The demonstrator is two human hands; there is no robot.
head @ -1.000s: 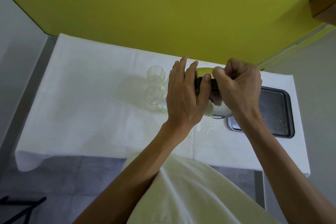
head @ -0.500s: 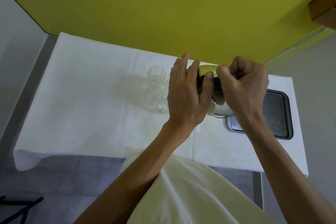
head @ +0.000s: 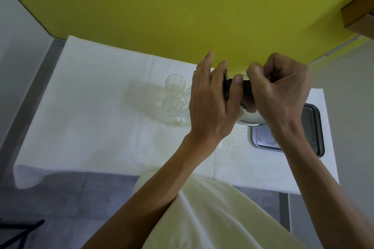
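A clear glass jug (head: pixel 251 119) with a black top part (head: pixel 247 87) is held between both hands above the white-covered table (head: pixel 91 107). My left hand (head: pixel 210 105) wraps around the jug's left side, with its thumb pressed on the black part. Closed in a fist, my right hand (head: pixel 281 93) grips the black part from the right. Most of the jug is hidden behind the hands; only its lower glass body shows.
Three clear tumblers stand left of the jug: one at the back (head: pixel 175 83), one in front (head: pixel 172 108), one partly behind my left hand (head: pixel 185 120). A wet dark metal tray (head: pixel 312 127) lies at the right. A yellow wall runs along the table's far edge.
Both hands and the jug have shifted slightly up and to the right in view. The grips look the same, and the tumblers and tray have not moved.
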